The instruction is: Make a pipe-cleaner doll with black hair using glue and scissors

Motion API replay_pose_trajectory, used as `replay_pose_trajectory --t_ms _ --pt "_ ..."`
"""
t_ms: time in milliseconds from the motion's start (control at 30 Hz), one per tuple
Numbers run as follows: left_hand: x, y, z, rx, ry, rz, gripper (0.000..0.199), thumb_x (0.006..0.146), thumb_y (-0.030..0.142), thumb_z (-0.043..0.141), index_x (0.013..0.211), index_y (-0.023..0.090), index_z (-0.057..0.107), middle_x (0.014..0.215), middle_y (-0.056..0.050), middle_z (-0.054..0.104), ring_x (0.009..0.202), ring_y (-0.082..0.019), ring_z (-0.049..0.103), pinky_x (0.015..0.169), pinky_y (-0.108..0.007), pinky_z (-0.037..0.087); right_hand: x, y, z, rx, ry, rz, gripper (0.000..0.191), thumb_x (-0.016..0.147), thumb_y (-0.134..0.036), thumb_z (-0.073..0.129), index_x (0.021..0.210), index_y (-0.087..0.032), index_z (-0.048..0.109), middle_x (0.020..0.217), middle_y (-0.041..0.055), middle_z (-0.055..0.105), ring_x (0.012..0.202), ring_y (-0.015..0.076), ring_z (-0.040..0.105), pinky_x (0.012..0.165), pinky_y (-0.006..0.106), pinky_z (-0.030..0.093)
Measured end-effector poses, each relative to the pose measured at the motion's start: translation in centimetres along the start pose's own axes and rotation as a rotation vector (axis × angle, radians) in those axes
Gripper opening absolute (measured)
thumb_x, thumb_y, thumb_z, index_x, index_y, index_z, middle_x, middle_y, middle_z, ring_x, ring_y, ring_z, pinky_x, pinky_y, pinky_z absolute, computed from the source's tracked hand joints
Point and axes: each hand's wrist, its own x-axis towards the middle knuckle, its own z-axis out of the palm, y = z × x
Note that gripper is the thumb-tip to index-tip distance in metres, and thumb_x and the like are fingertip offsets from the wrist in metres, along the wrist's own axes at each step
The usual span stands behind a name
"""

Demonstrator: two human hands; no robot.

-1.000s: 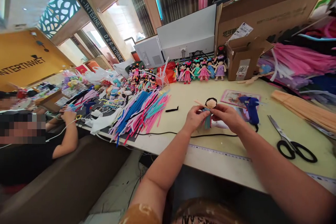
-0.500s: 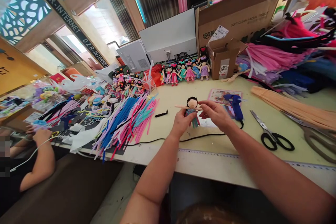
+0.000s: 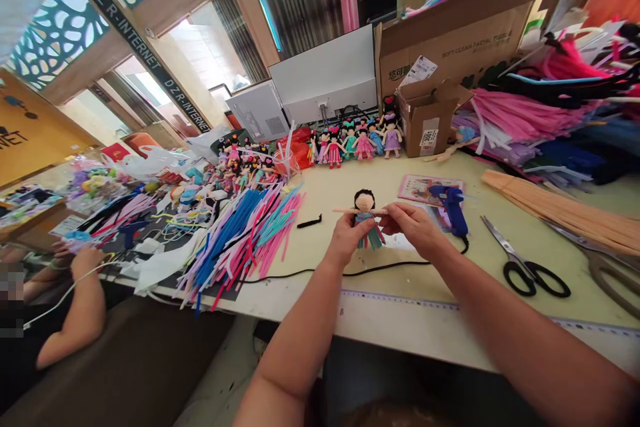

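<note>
A small doll (image 3: 365, 201) made of pipe cleaners, with black hair, a blank peach face, outstretched arms and a blue-green and pink skirt, is held upright above the table. My left hand (image 3: 349, 235) grips it at the body, thumb across the front. My right hand (image 3: 409, 225) pinches the doll's arm on the right side. A short black pipe cleaner piece (image 3: 309, 221) lies to the left of the doll. Right of my right hand rests a blue glue gun (image 3: 451, 205) on a printed card (image 3: 417, 188), its black cord (image 3: 385, 265) running across the table.
Black-handled scissors (image 3: 525, 263) and larger shears (image 3: 600, 267) lie at right beside peach pipe cleaners (image 3: 555, 203). Coloured pipe cleaners (image 3: 240, 233) spread at left. Finished dolls (image 3: 353, 141) stand before a monitor (image 3: 325, 77) and a small cardboard box (image 3: 430, 117). A co-worker's arm (image 3: 87, 300) is far left.
My right hand has moved from beside the doll's head down to its arm, and that arm now points straight out. The view has shifted slightly.
</note>
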Motion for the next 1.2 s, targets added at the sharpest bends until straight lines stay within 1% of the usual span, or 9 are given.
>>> replay_pose_trajectory --t_ms 167,333,567,667,767,967,1033,1100,1200 --pt "-0.2 0.2 0.1 -0.040 -0.108 -0.036 0.049 0.063 0.042 0.079 0.098 0.013 0.063 0.090 -0.005 0.066 0.081 -0.016 0.060 0.076 -0.031 0.048 0.2 0.2 0.0 0.129 0.026 0.072 0.047 0.066 -0.063 0.069 0.069 -0.016 0.066 0.062 0.0019 0.064 0.053 0.0113 0.059 0.053 0.025 0.050" --pt "-0.3 0.2 0.3 -0.077 -0.135 -0.060 0.053 0.062 0.040 0.081 0.102 0.014 0.059 0.095 -0.006 0.065 0.085 -0.017 0.061 0.079 -0.033 0.048 0.2 0.1 0.0 0.228 0.049 0.150 0.040 0.066 -0.056 0.072 0.068 -0.016 0.065 0.059 0.0004 0.062 0.050 0.0104 0.057 0.052 0.024 0.050" --pt "-0.1 0.0 0.3 -0.059 -0.080 -0.130 0.050 0.068 0.042 0.074 0.105 0.014 0.056 0.090 -0.003 0.062 0.081 -0.015 0.059 0.079 -0.031 0.047 0.4 0.7 -0.4 0.075 0.063 0.244 0.026 0.080 -0.043 0.063 0.073 -0.018 0.062 0.065 0.0022 0.063 0.052 0.0104 0.058 0.052 0.023 0.049" --pt "0.2 -0.6 0.1 -0.003 -0.103 -0.160 0.047 0.071 0.042 0.072 0.105 0.014 0.056 0.089 -0.004 0.062 0.078 -0.014 0.059 0.077 -0.030 0.047 0.6 1.0 -0.6 -0.021 0.056 0.282 0.019 0.082 -0.036 0.059 0.074 -0.019 0.061 0.066 0.0015 0.063 0.053 0.0103 0.057 0.052 0.023 0.048" --pt "0.4 -1.1 -0.4 0.135 -0.172 -0.179 0.045 0.076 0.043 0.065 0.108 0.013 0.057 0.092 -0.006 0.064 0.079 -0.015 0.060 0.076 -0.031 0.048 0.7 1.3 -0.7 -0.113 0.071 0.328 0.016 0.078 -0.035 0.061 0.073 -0.020 0.060 0.061 -0.0009 0.058 0.048 0.0094 0.052 0.048 0.023 0.045" --pt "0.4 -0.4 -1.5 0.663 -0.256 -0.103 0.045 0.081 0.048 0.057 0.109 0.014 0.064 0.099 -0.007 0.068 0.091 -0.019 0.061 0.083 -0.030 0.046 0.9 2.4 -1.0 -0.386 0.046 0.309 0.021 0.076 -0.041 0.056 0.068 -0.022 0.059 0.043 -0.0068 0.038 0.037 0.0090 0.033 0.038 0.024 0.025" --pt "0.2 0.0 -1.7 0.814 -0.238 -0.090 0.046 0.084 0.053 0.052 0.105 0.015 0.067 0.097 -0.007 0.070 0.091 -0.019 0.061 0.082 -0.029 0.046 1.0 2.9 -1.2 -0.534 0.023 0.279 0.022 0.077 -0.042 0.052 0.071 -0.022 0.061 0.041 -0.0063 0.040 0.037 0.0107 0.036 0.040 0.025 0.026" --pt "0.0 0.3 -2.0 0.923 -0.197 -0.062 0.047 0.086 0.055 0.046 0.101 0.017 0.069 0.096 -0.005 0.071 0.090 -0.018 0.062 0.081 -0.028 0.045 1.3 3.4 -1.4 -0.707 -0.007 0.195 0.024 0.077 -0.041 0.050 0.072 -0.022 0.063 0.043 -0.0037 0.048 0.043 0.0132 0.045 0.045 0.026 0.031" --pt "-0.2 0.6 -3.2 1.036 -0.070 -0.044 0.041 0.088 0.051 0.044 0.096 0.021 0.070 0.094 -0.003 0.071 0.086 -0.016 0.061 0.077 -0.026 0.044 1.5 3.9 -1.6 -0.889 -0.058 0.098 0.027 0.079 -0.043 0.048 0.074 -0.022 0.066 0.055 -0.0004 0.062 0.054 0.0161 0.055 0.053 0.028 0.037"
